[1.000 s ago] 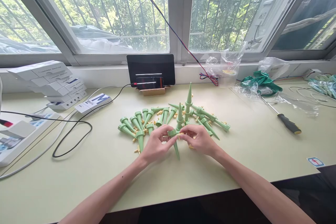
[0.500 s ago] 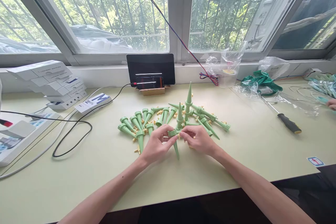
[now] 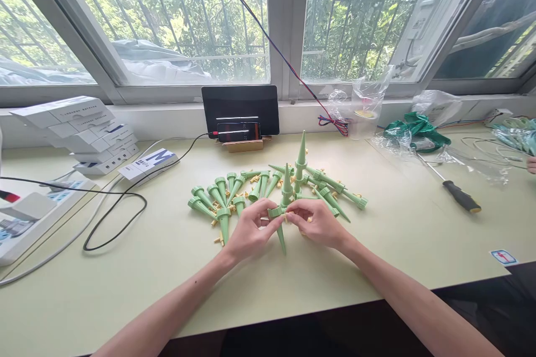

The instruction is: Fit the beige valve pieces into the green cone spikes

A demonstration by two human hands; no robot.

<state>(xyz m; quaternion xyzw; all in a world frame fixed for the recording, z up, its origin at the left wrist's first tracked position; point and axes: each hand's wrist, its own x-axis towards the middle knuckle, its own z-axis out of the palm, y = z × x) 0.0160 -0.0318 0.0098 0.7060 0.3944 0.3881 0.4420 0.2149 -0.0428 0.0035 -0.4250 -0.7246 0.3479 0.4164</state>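
Note:
My left hand [image 3: 251, 227] is closed around the collar of a green plastic watering spike [image 3: 282, 241], whose tip points down toward the table. Fingers and thumb of my right hand [image 3: 317, 223] pinch a small yellow valve [image 3: 286, 217] at the side of that collar; most of the valve is hidden. Just behind my hands, a green spike [image 3: 286, 185] stands point up, with a taller one [image 3: 301, 157] beyond it. Many more green spikes with yellow valves lie in a loose pile to the left [image 3: 224, 223] and right [image 3: 330, 198].
A phone [image 3: 239, 132] leans before a black tablet [image 3: 240, 106] by the window. White boxes [image 3: 87, 134] and a power strip [image 3: 46, 206] are at left. On the right lie a screwdriver [image 3: 459, 195] and a green plastic bag [image 3: 419, 133]. Another person's fingers [image 3: 531, 165] show at the right edge.
My right fingertips have shifted slightly around the yellow valve. My left hand and the spike stay in place. The other person's hand at the far right has drawn back toward the edge.

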